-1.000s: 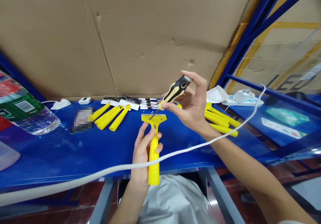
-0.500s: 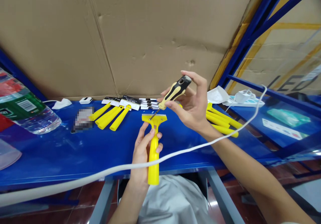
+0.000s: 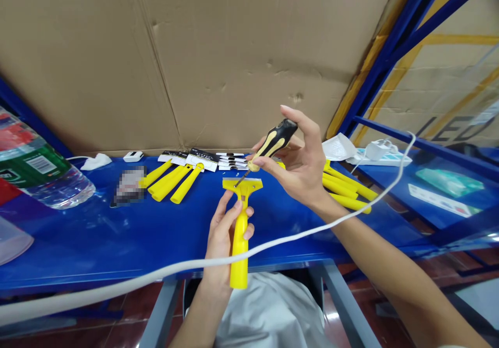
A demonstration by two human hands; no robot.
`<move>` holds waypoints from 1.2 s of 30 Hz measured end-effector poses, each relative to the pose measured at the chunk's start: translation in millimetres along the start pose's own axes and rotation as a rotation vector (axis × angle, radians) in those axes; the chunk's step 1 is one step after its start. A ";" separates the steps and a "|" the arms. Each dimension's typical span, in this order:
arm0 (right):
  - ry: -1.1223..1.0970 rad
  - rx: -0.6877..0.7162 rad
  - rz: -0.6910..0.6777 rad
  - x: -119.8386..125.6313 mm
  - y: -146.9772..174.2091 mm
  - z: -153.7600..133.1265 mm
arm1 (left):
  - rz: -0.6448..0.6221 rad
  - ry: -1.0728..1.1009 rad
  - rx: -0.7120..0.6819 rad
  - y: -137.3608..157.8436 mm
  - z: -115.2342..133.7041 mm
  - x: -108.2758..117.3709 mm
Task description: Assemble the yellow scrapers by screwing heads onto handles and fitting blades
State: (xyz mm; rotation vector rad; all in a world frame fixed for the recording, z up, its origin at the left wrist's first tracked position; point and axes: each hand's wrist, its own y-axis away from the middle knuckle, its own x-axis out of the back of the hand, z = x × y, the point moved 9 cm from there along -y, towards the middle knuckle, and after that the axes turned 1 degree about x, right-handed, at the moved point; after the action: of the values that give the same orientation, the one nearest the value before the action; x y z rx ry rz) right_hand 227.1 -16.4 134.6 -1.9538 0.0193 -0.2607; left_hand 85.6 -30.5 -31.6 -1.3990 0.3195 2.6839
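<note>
A yellow scraper (image 3: 240, 249) stands upright in my left hand (image 3: 222, 228), its wide head at the top and its handle pointing down toward my lap. The fingers are wrapped round its neck. My right hand (image 3: 302, 166) is closed on a black-and-cream screwdriver (image 3: 276, 139), tilted with its butt up to the right. The screwdriver's shaft reaches down to the left side of the scraper head, at a screw there. Whether the tip sits in the screw is too small to tell.
More yellow scraper handles lie left (image 3: 171, 181) and right (image 3: 346, 187) on the blue table (image 3: 156, 249). Packaged cards (image 3: 201, 159) lie at the back. A white cable (image 3: 187, 261) crosses in front. A bottle (image 3: 42, 160) stands left; a face mask (image 3: 338, 146) lies right.
The screwdriver's handle has turned slightly within my right fingers. The scraper head has shifted a little to the right, and both hands keep their hold.
</note>
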 end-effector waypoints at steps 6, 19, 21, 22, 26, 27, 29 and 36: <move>0.033 0.058 0.037 5.0 -1.5 -0.3 | 0.004 -0.014 -0.001 0.1 1.1 0.0; 0.007 0.002 -0.057 -5.9 1.9 -10.2 | -0.030 -0.023 0.021 -2.7 1.2 -1.6; 0.013 0.040 -0.007 -0.3 1.4 -9.8 | -0.042 -0.028 0.026 -2.9 1.0 -2.4; 0.017 0.051 -0.004 0.7 1.4 -8.8 | -0.040 -0.025 0.023 -2.8 1.1 -2.5; 0.006 0.002 -0.117 -6.3 2.4 -1.7 | 0.001 0.001 -0.005 -1.3 2.8 -0.1; -0.005 -0.020 -0.143 -8.1 2.7 0.6 | 0.009 0.006 -0.011 -1.0 3.2 0.4; -0.020 -0.047 -0.162 -9.2 2.7 5.0 | 0.015 0.009 -0.014 -0.4 3.4 0.4; -0.021 -0.046 -0.125 -6.2 0.2 6.8 | 0.017 -0.001 -0.018 -0.4 3.5 0.2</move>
State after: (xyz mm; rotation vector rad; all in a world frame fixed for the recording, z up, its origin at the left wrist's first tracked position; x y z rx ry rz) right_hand 222.4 -9.5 130.9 -2.0058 -0.1115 -0.3248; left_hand 82.8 -29.4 -29.9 -1.4063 0.3091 2.7077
